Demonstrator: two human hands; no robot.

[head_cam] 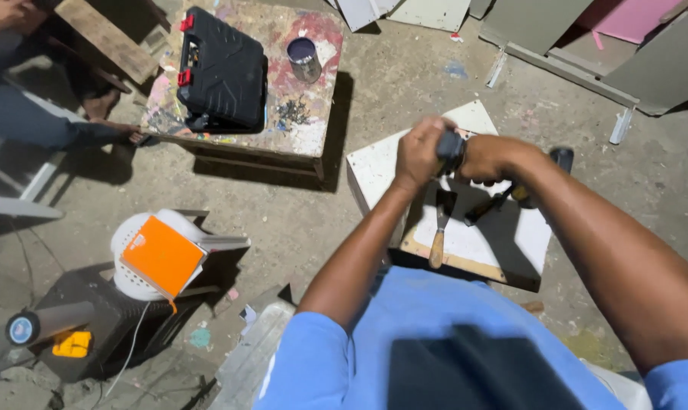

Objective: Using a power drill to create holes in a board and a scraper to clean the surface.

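Hands, left and right, each grip clenched round a dark cylinder held between them.

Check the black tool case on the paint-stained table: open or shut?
Shut. The black tool case lies flat on the table, lid down, no gap showing.
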